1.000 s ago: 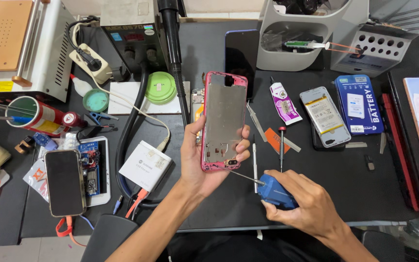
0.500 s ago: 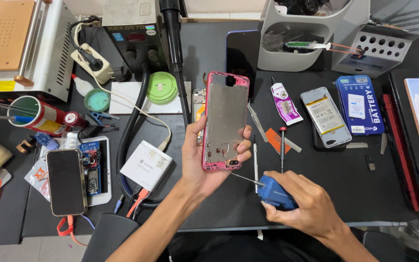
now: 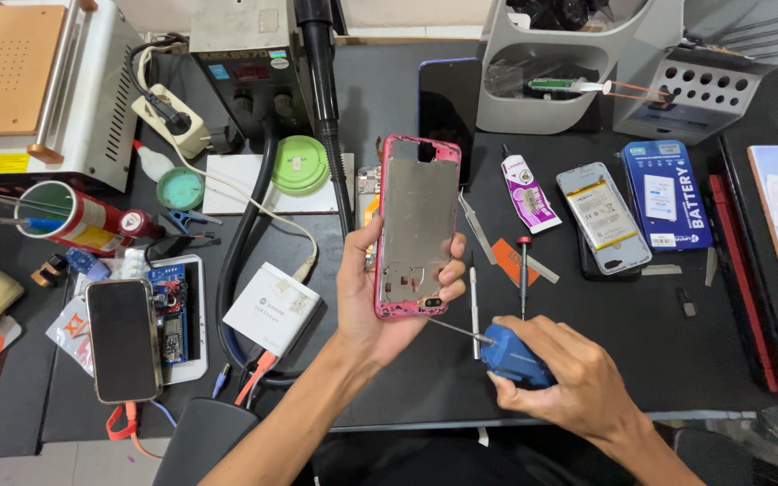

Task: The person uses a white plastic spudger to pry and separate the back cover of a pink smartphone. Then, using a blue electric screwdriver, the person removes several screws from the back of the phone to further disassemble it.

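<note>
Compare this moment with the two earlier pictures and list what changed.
Nothing visibly changed. The left hand still holds the pink phone frame upright, and the right hand still keeps the blue screwdriver with its tip at the frame's lower edge. The items on the bench lie as before.

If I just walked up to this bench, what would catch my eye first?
Probably the pink phone frame, held upright at the centre in the left hand. Just below it, the right hand points a blue-handled screwdriver at its lower edge. A green lid sits behind.
</note>
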